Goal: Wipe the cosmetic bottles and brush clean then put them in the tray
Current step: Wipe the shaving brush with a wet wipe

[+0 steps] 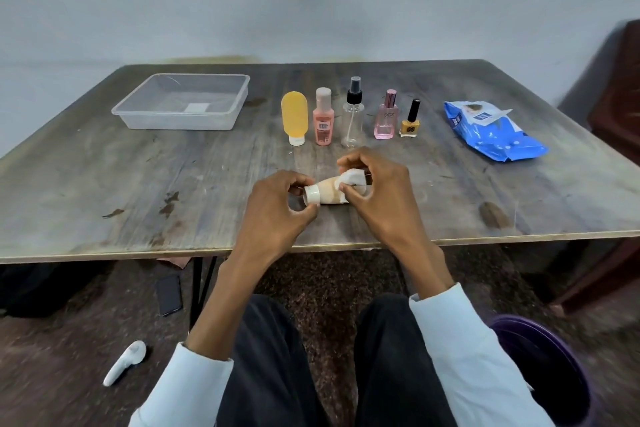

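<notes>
Beige bottle [329,192] held over near-centre of worktop [104,166], long axis roughly left-right, white cap pointing left. Left hand [277,208] pinches cap end; right hand [377,184] grips a white wipe [351,177] against the body's right end. Both hands closed on it, so wiping is likely mid-step. Key relation: tray [180,102] sits far-left, well apart, so left hand is nearer for the drop. Five more bottles stand in a row [349,114] just beyond the hands; wipe pack [491,128] far right. Can't spot the brush; a thin dark rod by the right fingers might be it.
</notes>
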